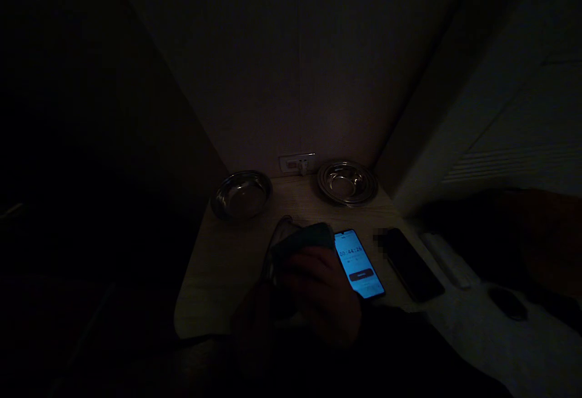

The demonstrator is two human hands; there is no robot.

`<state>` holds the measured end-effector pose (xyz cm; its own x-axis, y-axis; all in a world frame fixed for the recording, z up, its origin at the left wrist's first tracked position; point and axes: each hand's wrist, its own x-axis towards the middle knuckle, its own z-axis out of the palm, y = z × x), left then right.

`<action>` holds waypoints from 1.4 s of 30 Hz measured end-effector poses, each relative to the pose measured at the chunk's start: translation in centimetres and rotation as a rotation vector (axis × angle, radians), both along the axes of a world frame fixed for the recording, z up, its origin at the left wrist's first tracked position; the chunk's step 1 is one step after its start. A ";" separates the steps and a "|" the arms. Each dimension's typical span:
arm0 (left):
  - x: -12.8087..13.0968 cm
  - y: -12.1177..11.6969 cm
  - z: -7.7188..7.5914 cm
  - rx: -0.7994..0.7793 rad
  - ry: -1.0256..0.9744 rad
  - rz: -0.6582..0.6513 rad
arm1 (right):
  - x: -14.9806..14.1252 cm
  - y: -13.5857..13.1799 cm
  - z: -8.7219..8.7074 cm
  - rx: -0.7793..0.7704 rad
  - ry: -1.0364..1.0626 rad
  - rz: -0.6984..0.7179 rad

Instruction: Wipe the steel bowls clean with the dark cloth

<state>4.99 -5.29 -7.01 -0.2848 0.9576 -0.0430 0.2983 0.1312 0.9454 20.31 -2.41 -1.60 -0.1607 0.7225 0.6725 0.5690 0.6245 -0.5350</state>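
Note:
In the dim light my right hand is closed on a teal cloth above the small table. The cloth lies against a shiny metal dish, which is tilted up and mostly hidden behind the hand and the cloth. My left hand is very dark; its fingers appear closed on the near edge of that dish. A lit phone showing a running timer lies just right of my right hand.
On the pale tabletop, a metal bowl stands back left and stacked metal bowls back right. A wall socket holds a plug. Rightward lie a dark phone, a whitish long object and a dark oval object.

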 end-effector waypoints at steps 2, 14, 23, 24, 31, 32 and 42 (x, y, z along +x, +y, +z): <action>0.0 -0.2 -0.1 0.014 0.004 0.001 | -0.2 -0.1 0.5 0.021 -0.040 0.019; 0.9 0.3 1.1 0.110 -0.004 -0.003 | -0.2 0.9 1.0 0.015 -0.034 0.014; 1.1 0.3 1.5 0.149 0.052 0.046 | -0.4 1.3 1.2 0.048 -0.050 0.034; 1.1 0.1 1.4 0.148 0.061 0.054 | -0.4 1.4 1.2 0.063 -0.053 0.063; 1.2 -0.2 1.6 0.152 0.056 0.025 | -0.8 1.6 1.4 -0.029 -0.005 0.035; 1.3 -0.1 1.6 0.153 0.047 0.012 | -0.9 1.5 1.4 -0.006 0.001 0.068; 1.2 0.3 1.3 0.147 0.009 -0.004 | 0.1 3.8 0.3 -0.207 0.277 0.034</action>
